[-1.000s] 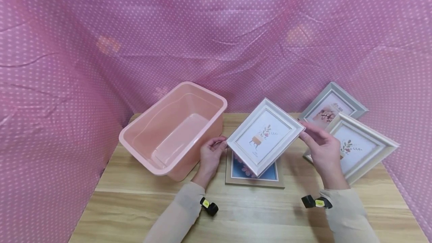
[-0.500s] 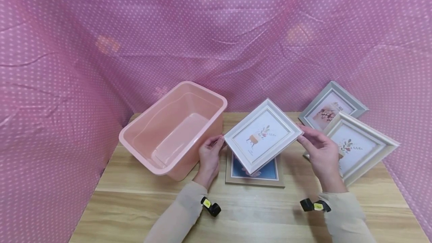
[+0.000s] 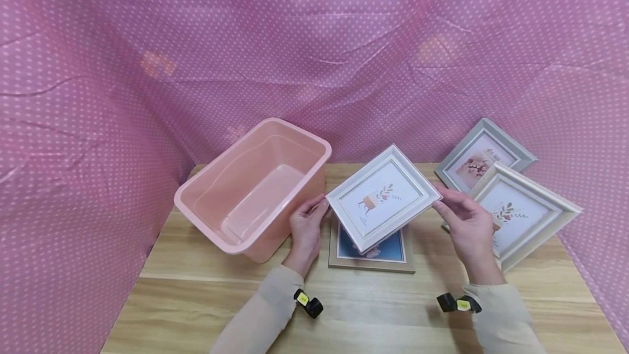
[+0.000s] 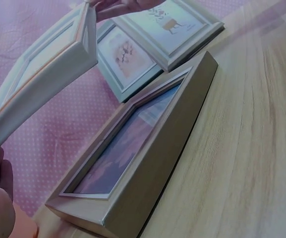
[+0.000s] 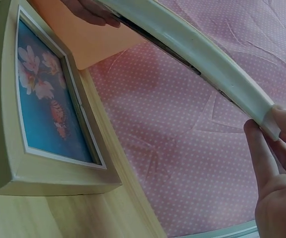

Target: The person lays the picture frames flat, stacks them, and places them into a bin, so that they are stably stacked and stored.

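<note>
A white picture frame (image 3: 385,197) with a plant-pot print is held tilted in the air between both hands. My left hand (image 3: 307,228) pinches its left corner, close beside the pink bin. At the opposite corner my right hand (image 3: 467,223) grips it between thumb and fingers. Below it, a tan frame (image 3: 371,265) with a blue flower picture lies on the table, partly covered in the head view. The right wrist view shows a gap between the white frame's edge (image 5: 192,44) and the tan frame (image 5: 58,178).
The pink plastic bin (image 3: 255,250) stands at the left with nothing inside it. At the right, a cream frame (image 3: 535,217) overlaps a grey frame (image 3: 486,157). Pink dotted cloth (image 3: 314,59) hangs behind the wooden table (image 3: 373,316).
The white frame has shifted slightly left and turned a little, its lower corner moving left over the tan frame. Both hands have kept hold of it; the right hand moved slightly left.
</note>
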{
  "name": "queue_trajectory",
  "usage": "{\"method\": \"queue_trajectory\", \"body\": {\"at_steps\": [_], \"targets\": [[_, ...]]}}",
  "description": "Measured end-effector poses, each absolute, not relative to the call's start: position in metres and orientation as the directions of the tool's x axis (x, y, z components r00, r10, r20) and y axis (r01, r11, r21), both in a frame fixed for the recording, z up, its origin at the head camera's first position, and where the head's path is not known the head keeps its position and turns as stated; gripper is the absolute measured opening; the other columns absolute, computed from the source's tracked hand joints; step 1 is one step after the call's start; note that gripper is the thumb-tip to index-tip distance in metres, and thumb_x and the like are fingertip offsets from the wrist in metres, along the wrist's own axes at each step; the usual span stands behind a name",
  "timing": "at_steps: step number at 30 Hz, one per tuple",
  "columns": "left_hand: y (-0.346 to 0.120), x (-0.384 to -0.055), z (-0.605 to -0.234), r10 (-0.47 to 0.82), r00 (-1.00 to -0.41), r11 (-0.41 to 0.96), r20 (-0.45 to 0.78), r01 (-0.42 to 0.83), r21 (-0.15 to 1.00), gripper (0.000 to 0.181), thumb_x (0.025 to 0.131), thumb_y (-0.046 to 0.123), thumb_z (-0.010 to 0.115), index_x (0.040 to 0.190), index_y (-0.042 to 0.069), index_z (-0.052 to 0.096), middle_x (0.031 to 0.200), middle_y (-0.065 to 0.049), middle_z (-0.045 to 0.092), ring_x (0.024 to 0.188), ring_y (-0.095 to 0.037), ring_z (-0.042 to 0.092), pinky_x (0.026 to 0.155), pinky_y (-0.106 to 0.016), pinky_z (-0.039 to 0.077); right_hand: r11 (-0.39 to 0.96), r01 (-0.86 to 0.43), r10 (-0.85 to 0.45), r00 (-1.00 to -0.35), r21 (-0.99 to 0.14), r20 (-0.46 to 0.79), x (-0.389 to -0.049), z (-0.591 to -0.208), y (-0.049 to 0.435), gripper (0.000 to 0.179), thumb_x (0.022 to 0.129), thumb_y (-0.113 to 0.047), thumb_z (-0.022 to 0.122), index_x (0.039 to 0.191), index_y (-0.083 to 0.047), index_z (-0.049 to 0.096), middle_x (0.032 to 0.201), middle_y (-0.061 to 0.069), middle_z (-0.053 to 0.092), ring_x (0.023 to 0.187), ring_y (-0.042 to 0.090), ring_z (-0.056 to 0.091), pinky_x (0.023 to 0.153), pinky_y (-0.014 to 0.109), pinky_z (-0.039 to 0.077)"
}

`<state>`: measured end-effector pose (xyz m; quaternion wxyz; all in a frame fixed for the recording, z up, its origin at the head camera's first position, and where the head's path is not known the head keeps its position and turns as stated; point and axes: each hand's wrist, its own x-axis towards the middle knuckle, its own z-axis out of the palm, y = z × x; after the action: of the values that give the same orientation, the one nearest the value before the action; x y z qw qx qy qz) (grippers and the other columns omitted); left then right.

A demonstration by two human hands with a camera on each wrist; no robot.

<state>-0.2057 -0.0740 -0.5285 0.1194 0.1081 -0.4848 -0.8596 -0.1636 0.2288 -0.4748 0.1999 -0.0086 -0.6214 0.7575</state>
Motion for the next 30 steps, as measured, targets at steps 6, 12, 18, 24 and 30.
{"method": "queue_trajectory", "body": {"at_steps": [6, 12, 18, 24, 30], "targets": [[-0.074, -0.204, -0.528, -0.299, -0.953, -0.454, -0.053, 0.094, 0.886, 0.033, 0.087, -0.016, 0.074, 0.120, -0.017, 0.070, 0.112, -0.017, 0.082, 0.094, -0.011, 0.080, 0.090, -0.030, 0.067, -0.143, -0.292, 0.326, -0.916, -0.946, 0.234, -0.161, -0.478, 0.229, 0.024, 0.091, 0.017, 0.074, 0.114, 0.014, 0.074, 0.117, 0.002, 0.084, 0.107, 0.008, 0.079, 0.095, 0.019, 0.062], [-0.074, -0.202, -0.527, -0.275, -0.961, -0.415, -0.022, 0.098, 0.905, 0.039, 0.087, -0.015, 0.073, 0.126, -0.019, 0.066, 0.122, -0.024, 0.078, 0.095, -0.009, 0.079, 0.087, -0.023, 0.066, -0.135, -0.237, 0.341, -0.923, -0.962, 0.179, -0.158, -0.483, 0.230, 0.027, 0.090, 0.016, 0.076, 0.116, 0.016, 0.072, 0.114, -0.002, 0.084, 0.106, 0.007, 0.079, 0.093, 0.019, 0.063], [-0.075, -0.201, -0.525, -0.258, -0.966, -0.386, -0.013, 0.091, 0.918, 0.042, 0.088, -0.016, 0.072, 0.130, -0.017, 0.065, 0.131, -0.029, 0.073, 0.101, -0.010, 0.078, 0.091, -0.022, 0.065, -0.148, -0.219, 0.350, -0.924, -0.964, 0.156, -0.154, -0.485, 0.229, 0.026, 0.088, 0.018, 0.077, 0.113, 0.016, 0.073, 0.111, -0.003, 0.084, 0.103, 0.007, 0.079, 0.092, 0.020, 0.063], [-0.076, -0.203, -0.526, -0.260, -0.965, -0.366, -0.046, 0.054, 0.929, 0.043, 0.089, -0.014, 0.073, 0.131, -0.013, 0.067, 0.135, -0.025, 0.072, 0.108, -0.013, 0.076, 0.096, -0.024, 0.064, -0.121, -0.252, 0.339, -0.920, -0.960, 0.198, -0.150, -0.490, 0.227, 0.030, 0.087, 0.020, 0.077, 0.116, 0.018, 0.071, 0.110, -0.003, 0.085, 0.103, 0.007, 0.079, 0.094, 0.020, 0.062], [-0.078, -0.203, -0.525, -0.247, -0.967, -0.333, -0.061, 0.025, 0.942, 0.045, 0.090, -0.011, 0.073, 0.135, -0.009, 0.067, 0.141, -0.025, 0.069, 0.123, -0.026, 0.073, 0.100, -0.025, 0.062, -0.085, -0.224, 0.331, -0.925, -0.971, 0.185, -0.146, -0.498, 0.226, 0.029, 0.087, 0.018, 0.077, 0.115, 0.018, 0.071, 0.109, -0.006, 0.084, 0.103, 0.006, 0.079, 0.093, 0.019, 0.062]]}}
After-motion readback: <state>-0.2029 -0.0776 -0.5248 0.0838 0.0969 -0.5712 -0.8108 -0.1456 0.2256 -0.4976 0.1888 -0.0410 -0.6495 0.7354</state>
